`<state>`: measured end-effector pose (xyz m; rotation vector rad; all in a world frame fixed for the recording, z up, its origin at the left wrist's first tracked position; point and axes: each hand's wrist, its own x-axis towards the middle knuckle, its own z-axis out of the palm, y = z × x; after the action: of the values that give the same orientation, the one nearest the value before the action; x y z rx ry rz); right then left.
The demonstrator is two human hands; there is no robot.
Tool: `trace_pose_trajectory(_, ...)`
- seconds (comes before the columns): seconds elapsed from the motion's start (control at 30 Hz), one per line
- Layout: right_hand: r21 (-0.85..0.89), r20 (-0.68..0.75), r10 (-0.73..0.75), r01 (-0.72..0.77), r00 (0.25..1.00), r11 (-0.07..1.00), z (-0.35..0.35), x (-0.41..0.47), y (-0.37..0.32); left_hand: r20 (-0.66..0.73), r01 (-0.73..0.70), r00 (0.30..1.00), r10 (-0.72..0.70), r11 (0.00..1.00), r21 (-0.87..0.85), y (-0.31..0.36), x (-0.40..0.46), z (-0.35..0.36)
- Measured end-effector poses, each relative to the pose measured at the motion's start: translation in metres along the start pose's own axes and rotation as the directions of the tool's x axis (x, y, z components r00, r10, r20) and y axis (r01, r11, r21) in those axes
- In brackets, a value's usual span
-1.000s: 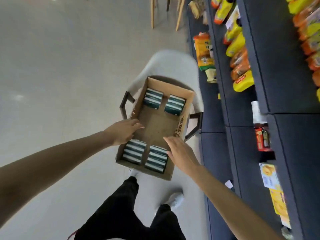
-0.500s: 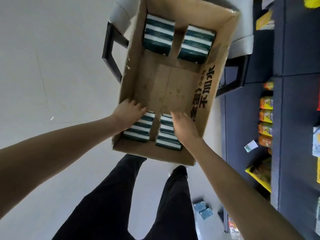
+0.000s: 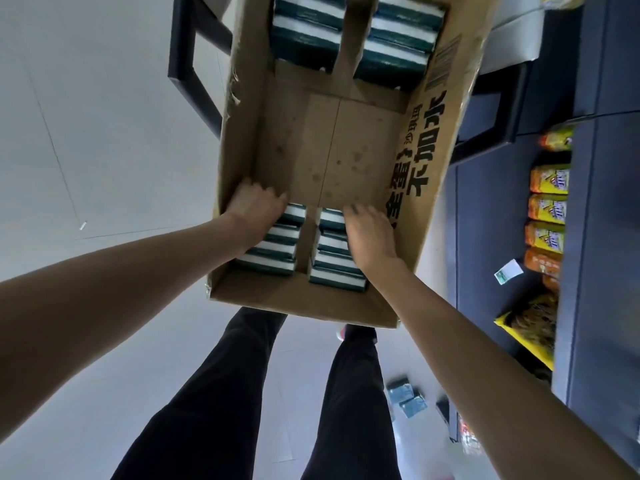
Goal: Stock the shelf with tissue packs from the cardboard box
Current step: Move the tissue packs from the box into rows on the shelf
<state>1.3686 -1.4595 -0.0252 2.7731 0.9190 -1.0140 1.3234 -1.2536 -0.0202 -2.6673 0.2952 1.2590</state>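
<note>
Cardboard, brown and matte with a few dark spots on its floor, makes up the open rectangular box [image 3: 332, 140] that fills the middle of the head view; bold black printed characters run along its right inner wall, and its left rim is torn and frayed. The box sits on a pale seat with a dark angular frame [image 3: 194, 64].

Inside, four stacks of dark green and white striped tissue packs lie in the corners. The far left stack [image 3: 308, 29] and far right stack [image 3: 401, 39] rest against the far wall, a bare strip of cardboard between them. The near left stack [image 3: 273, 251] and near right stack [image 3: 334, 268] lie by the near wall, each a block of flat, soft-edged packs.

The left hand [image 3: 254, 211] lies on the near left stack, fingers curled over its far edge and gripping it. The right hand [image 3: 372, 237] lies on the near right stack, fingers bent down over its top and right side, gripping it.

To the right stands dark blue shelving [image 3: 606, 237] holding glossy orange and yellow snack bags [image 3: 547, 209]. Black trouser legs [image 3: 242, 410] stand on the smooth grey floor [image 3: 86, 133] below.
</note>
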Motion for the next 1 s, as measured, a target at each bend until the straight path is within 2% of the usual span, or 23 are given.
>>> trace_pose_trajectory(0.17, 0.021, -0.061, 0.033, -0.031, 0.998, 0.999, -0.004, -0.001, 0.0, -0.063, 0.011, 0.998, -0.011, 1.0, 0.0, -0.001, -0.008, -0.004)
trace_pose_trajectory(0.3, 0.056, -0.152, 0.025, -0.017, 0.988, 0.998, -0.016, -0.019, -0.001, -0.124, 0.042, 0.991, -0.056, 0.993, -0.11, -0.003, -0.019, -0.014)
trace_pose_trajectory(0.47, 0.083, -0.266, 0.037, -0.015, 0.963, 0.996, -0.054, -0.056, -0.004, -0.281, 0.0, 0.957, -0.071, 0.97, -0.243, -0.011, -0.055, -0.049)
trace_pose_trajectory(0.6, 0.07, -0.338, 0.022, 0.002, 0.941, 0.998, -0.106, -0.099, -0.002, -0.401, -0.058, 0.914, -0.064, 0.957, -0.284, -0.019, -0.1, -0.091)
trace_pose_trajectory(0.73, 0.084, -0.466, 0.084, -0.051, 0.881, 0.995, -0.171, -0.154, 0.01, -0.557, -0.136, 0.83, -0.027, 0.959, -0.249, -0.02, -0.148, -0.141)
trace_pose_trajectory(0.87, 0.158, -0.589, 0.175, -0.1, 0.789, 0.982, -0.234, -0.219, 0.026, -0.703, -0.241, 0.71, 0.028, 0.949, -0.204, -0.015, -0.198, -0.211)
trace_pose_trajectory(0.9, 0.175, -0.627, 0.209, -0.125, 0.751, 0.977, -0.253, -0.243, 0.034, -0.749, -0.284, 0.659, 0.071, 0.945, -0.161, -0.009, -0.216, -0.239)
trace_pose_trajectory(1.0, 0.194, -0.693, 0.256, -0.167, 0.674, 0.967, -0.276, -0.285, 0.046, -0.807, -0.36, 0.57, 0.152, 0.93, -0.079, 0.003, -0.242, -0.281)
